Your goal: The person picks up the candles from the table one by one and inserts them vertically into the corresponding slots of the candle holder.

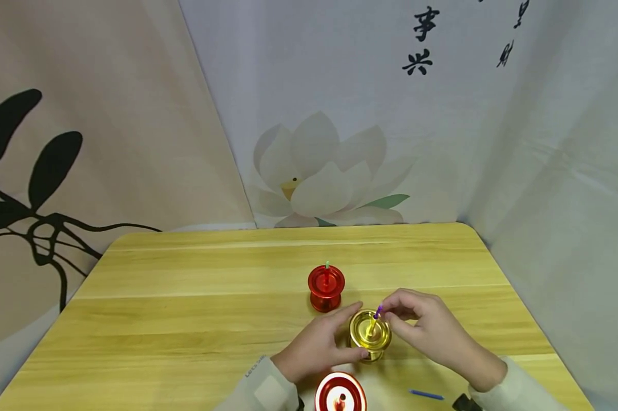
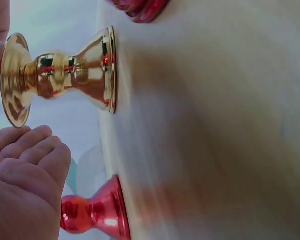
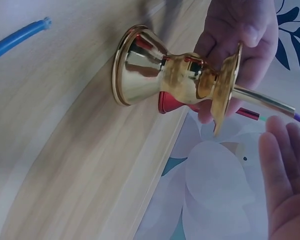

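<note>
A gold candle holder [image 1: 370, 330] stands upright on the table, with a thin tube [image 3: 265, 100] rising from its dish. My right hand [image 1: 432, 325] pinches a thin purple candle [image 1: 378, 311] between thumb and fingertips, its lower end at the top of that tube. How far it sits inside cannot be seen. To the left of the dish, my left hand [image 1: 326, 342] has thumb and fingers spread around the rim. Whether they touch it is unclear. A red candle holder [image 1: 326, 287] with a pale green tip in its tube stands behind.
Another red candle holder [image 1: 340, 393] stands by the near edge, cut off by the frame and bright with glare. A blue candle [image 1: 426, 394] lies on the table at front right. Printed cloth [image 1: 329, 85] hangs behind the wooden table [image 1: 185, 319].
</note>
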### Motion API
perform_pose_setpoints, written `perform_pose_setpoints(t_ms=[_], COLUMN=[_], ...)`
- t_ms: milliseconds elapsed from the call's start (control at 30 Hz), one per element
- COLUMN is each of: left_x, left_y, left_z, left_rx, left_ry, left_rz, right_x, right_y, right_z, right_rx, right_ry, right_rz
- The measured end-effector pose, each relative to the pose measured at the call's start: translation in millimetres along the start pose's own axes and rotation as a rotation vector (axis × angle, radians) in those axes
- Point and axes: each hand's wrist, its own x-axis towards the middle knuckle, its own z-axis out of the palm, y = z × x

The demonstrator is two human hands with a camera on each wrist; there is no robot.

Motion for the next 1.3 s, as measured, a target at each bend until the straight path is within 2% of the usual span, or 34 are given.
perform_pose_setpoints(t_ms=[300,500,667,767,967,1100,1300], left_x=[-15.0,-25.6,-34.8,-40.5,-54.3,-63.9,-76.9], left_y=[-4.8,-7.1,-7.3,-7.6,-7.7,-6.5,-0.1], left_z=[-13.4,-19.5,-22.2,-22.5,-23.2,-24.1,-20.8], left_rx=[-0.016,-0.044,-0.065,-0.066,-0.057,-0.064,-0.105], left_ry=[0.056,0.057,0.048,0.046,0.057,0.051,0.033], left_rz=[-0.001,-0.025,-0.019,-0.007,0.010,0.023,0.088], right_x=[-11.8,-24.3,-33.7,-38.4,-45.7,-52.2,-60.6], right_y=[5.8,12.5,15.7,17.3,22.8,26.7,32.5], right_z=[-2.8,-4.0,-4.9,-7.1,-11.2,-11.8,-11.2], right_rx=[-0.039,-0.068,-0.139,-0.149,-0.149,-0.146,-0.127], right_ry=[-0.027,-0.074,-0.091,-0.123,-0.269,-0.347,-0.380], right_rz=[0.011,0.006,0.019,0.059,0.189,0.243,0.266])
